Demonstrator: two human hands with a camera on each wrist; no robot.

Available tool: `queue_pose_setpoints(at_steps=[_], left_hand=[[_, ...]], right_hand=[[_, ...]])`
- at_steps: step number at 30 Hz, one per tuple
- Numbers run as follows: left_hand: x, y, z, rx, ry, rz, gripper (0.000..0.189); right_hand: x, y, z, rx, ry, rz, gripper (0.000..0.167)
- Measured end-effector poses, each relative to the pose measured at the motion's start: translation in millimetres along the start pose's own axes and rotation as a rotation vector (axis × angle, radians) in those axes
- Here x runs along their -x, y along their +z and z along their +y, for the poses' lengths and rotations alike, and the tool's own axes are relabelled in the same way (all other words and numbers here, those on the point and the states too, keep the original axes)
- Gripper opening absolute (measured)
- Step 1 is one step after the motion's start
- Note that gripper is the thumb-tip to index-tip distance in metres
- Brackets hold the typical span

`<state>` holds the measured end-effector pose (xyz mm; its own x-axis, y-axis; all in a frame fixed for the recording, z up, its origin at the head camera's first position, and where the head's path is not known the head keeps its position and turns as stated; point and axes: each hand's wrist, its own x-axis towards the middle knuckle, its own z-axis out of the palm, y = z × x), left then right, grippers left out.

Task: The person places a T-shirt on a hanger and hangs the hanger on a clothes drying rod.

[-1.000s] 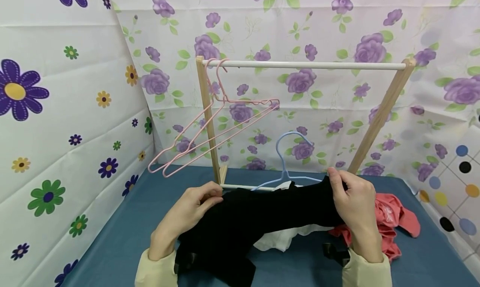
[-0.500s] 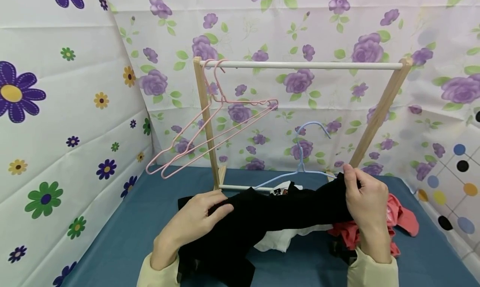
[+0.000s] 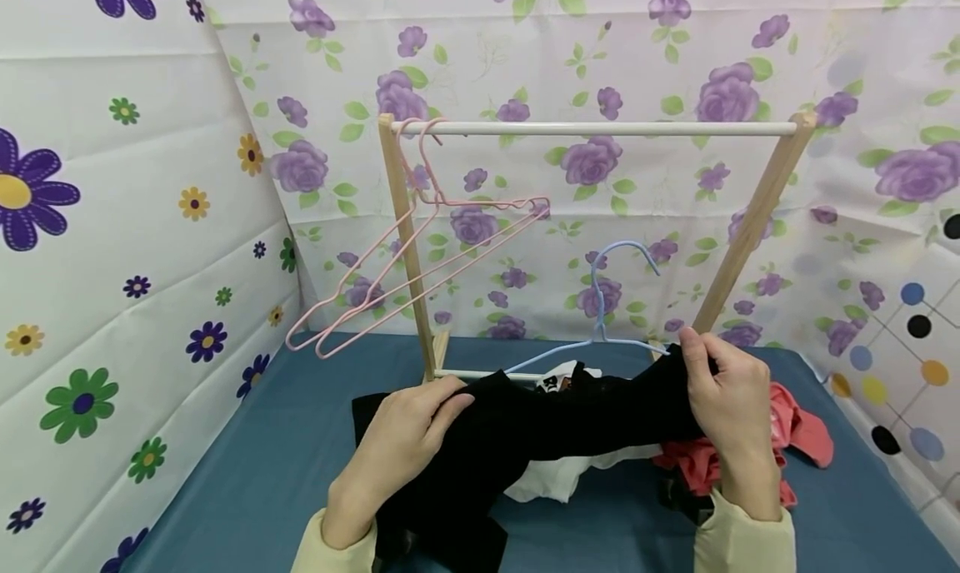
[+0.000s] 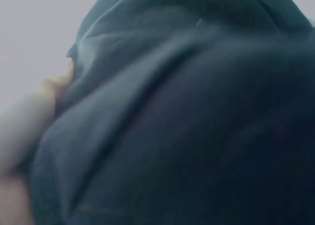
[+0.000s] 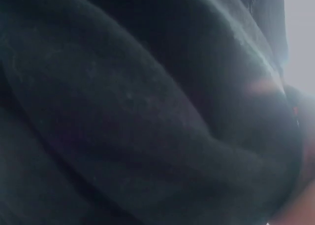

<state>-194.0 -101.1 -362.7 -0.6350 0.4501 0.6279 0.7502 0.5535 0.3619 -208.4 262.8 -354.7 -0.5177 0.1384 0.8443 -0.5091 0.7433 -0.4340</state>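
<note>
A black garment (image 3: 600,415) is stretched between both hands in the head view, its lower part hanging toward the near side. The blue hanger (image 3: 602,306) stands up behind its top edge, hook pointing right; the arms' outer ends are hidden. My left hand (image 3: 408,431) pinches the cloth at the left, thumb in front. At the right, beside the hanger's right arm, my right hand (image 3: 727,390) grips the garment's upper corner. Dark cloth (image 4: 172,112) fills most of the left wrist view, and black folds (image 5: 123,97) cover the right wrist view.
Two pink hangers (image 3: 420,281) hang at the left of the rack's white rail (image 3: 600,129), near its wooden post (image 3: 408,248). A white garment (image 3: 551,480) lies behind the black one. A coral-red garment (image 3: 798,427) lies on the blue table (image 3: 255,465) at the right.
The blue hanger has risen and shifted right, showing more of its neck. My right hand has moved right with the cloth. The left hand has slid slightly right and now pinches the top edge.
</note>
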Motion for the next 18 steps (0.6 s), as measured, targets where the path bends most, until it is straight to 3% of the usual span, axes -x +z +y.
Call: queue_pose_setpoints(at_steps=[6, 10, 18], left_hand=[[-0.6, -1.8, -5.9, -0.011, 0.077, 0.151, 0.010], [0.7, -8.1, -12.7, -0.009, 0.091, 0.196, 0.010], [5.1, -22.3, -20.8, -0.013, 0.067, 0.239, 0.012]], right_hand=[[0.8, -2.4, 5.4, -0.047, -0.020, -0.035, 0.043], [2.2, -7.7, 13.8, -0.038, -0.021, -0.030, 0.043], [0.0, -18.9, 35.0, 0.036, 0.147, -0.044, 0.042]])
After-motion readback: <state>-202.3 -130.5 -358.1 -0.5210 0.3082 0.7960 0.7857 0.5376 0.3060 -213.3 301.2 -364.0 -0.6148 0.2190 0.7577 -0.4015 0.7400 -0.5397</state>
